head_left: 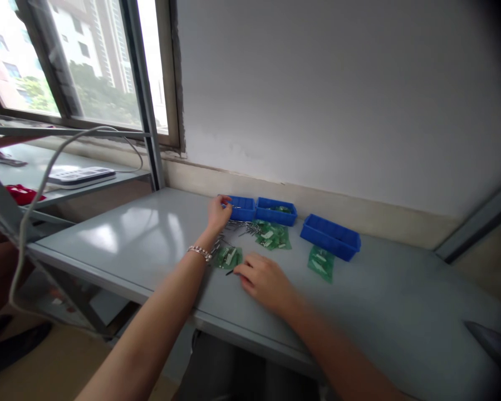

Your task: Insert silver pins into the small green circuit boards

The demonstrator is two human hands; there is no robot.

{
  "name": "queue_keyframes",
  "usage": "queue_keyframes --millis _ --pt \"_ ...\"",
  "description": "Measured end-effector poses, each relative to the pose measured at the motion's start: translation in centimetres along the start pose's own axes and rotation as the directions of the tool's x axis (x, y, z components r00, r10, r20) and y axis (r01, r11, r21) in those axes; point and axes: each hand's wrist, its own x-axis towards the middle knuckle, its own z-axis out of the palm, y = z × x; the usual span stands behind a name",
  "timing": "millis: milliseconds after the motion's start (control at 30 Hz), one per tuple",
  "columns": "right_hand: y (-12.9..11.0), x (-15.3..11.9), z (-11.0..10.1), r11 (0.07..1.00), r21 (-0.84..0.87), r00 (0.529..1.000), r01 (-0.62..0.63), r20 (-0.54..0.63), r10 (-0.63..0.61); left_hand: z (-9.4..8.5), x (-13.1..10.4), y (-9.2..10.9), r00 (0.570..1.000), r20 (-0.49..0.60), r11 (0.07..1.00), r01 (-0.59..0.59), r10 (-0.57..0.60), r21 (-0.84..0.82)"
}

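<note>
A: Closest to the camera are the person's left forearm (pixel 154 326), rising from the lower left of the frame, and the right forearm (pixel 338 351), rising from the lower right.

B: Where does the left hand (pixel 220 213) end up?

A: Just left of the frame's middle, at the left end of the left blue tray (pixel 244 216). A beaded bracelet (pixel 199 253) circles its wrist.

B: And its grip?

A: Thumb and fingertips are drawn close together beside a thin silvery piece (pixel 236 207); it is too small to tell whether they pinch it.

B: The right hand (pixel 267 280)?

A: Lower and a little right of centre, low over the grey desk (pixel 401 301). Its grip pinches a small dark piece (pixel 229 273) between thumb and finger.

B: What lies around the hands?

A: At the centre, slim metal rods (pixel 246 227) lie loose in front of the left tray, beside a heap of green packets (pixel 273 236). A smaller green packet (pixel 229 258) lies between the two hands. Right of centre, another packet (pixel 321 263) lies against the front of the right blue tray (pixel 329 244).

B: Any other tray?

A: Yes, a middle blue tray (pixel 276 219), end to end with the left one, with something green inside.
</note>
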Motion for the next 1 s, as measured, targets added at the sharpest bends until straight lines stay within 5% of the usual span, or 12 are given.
queue_keyframes --millis 200,667,1000 --pt "0.1 -0.1 -0.2 0.987 0.126 0.994 -0.102 0.045 0.097 0.3 -0.2 0.1 0.998 0.049 1.0 -0.028 0.027 0.002" --pt "0.1 -0.1 0.2 0.969 0.126 0.975 -0.214 0.084 0.204 0.5 -0.6 0.4 0.988 0.127 0.982 -0.111 0.092 0.15" --pt "0.7 0.2 0.2 0.967 0.123 0.975 -0.222 0.02 0.221 0.9 -1.3 1.3 0.959 0.23 0.962 -0.21 0.168 0.176"
